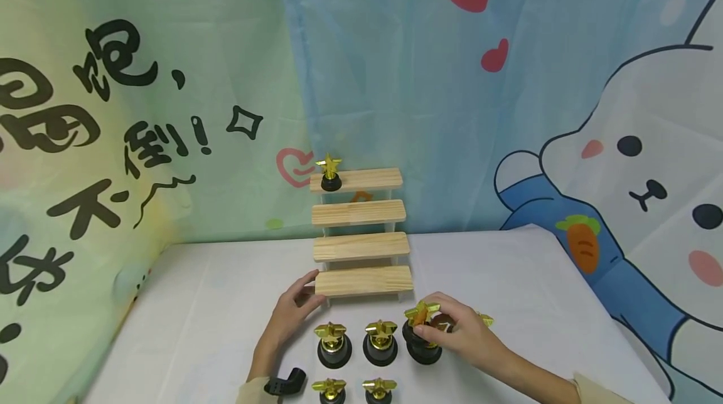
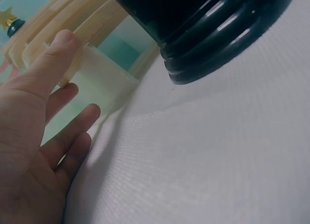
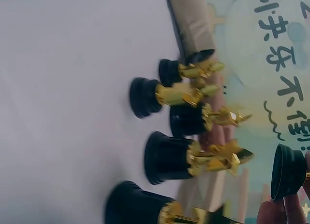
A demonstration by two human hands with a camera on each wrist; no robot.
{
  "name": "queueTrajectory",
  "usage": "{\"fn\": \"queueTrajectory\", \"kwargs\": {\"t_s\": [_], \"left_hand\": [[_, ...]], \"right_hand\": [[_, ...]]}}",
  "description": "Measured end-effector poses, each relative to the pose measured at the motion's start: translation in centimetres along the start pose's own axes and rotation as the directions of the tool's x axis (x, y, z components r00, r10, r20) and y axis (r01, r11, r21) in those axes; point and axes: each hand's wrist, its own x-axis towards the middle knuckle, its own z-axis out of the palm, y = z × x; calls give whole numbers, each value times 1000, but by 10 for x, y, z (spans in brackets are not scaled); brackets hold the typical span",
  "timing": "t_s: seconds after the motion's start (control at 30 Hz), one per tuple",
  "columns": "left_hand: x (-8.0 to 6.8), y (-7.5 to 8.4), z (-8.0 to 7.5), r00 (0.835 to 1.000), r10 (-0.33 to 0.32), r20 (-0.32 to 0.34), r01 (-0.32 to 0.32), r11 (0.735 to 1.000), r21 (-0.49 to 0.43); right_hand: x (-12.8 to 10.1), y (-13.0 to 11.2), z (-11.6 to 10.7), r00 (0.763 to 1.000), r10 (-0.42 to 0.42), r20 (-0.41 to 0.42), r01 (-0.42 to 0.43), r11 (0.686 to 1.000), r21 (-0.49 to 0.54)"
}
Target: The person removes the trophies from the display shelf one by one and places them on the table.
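Observation:
My right hand [image 1: 460, 329] pinches a small gold star trophy [image 3: 288, 170] with a black base, lifted off the white table. In the head view it overlaps another trophy [image 1: 425, 354] standing behind it. My left hand [image 1: 290, 310] is at the left end of a stepped wooden stand [image 1: 364, 281]. In the left wrist view its thumb [image 2: 63, 42] touches the edge of the lowest shelf, while the other fingers lie loosely beside the pale side support [image 2: 104, 71]. One star trophy [image 1: 331, 175] stands at the left of the top shelf.
In front of the stand, star trophies [image 1: 334, 347] [image 1: 380, 344] stand in rows on the white tablecloth [image 1: 214, 303], with two more [image 1: 329, 391] [image 1: 378, 391] nearer the front edge. A printed curtain [image 1: 367, 78] hangs right behind the stand.

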Motion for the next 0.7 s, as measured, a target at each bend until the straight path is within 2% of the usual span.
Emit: {"fn": "queueTrajectory", "kwargs": {"t_s": [0.33, 0.57, 0.7], "left_hand": [[-1, -1, 0, 1000, -6, 1, 6, 1000, 2], [0, -2, 0, 1000, -3, 4, 3, 1000, -2], [0, 0, 0, 1000, -10, 10, 10, 1000, -10]], "right_hand": [[-24, 14, 8, 998, 52, 47, -54, 997, 46], [-40, 34, 16, 999, -16, 30, 16, 999, 29], [-46, 46, 19, 998, 27, 57, -29, 999, 26]]}}
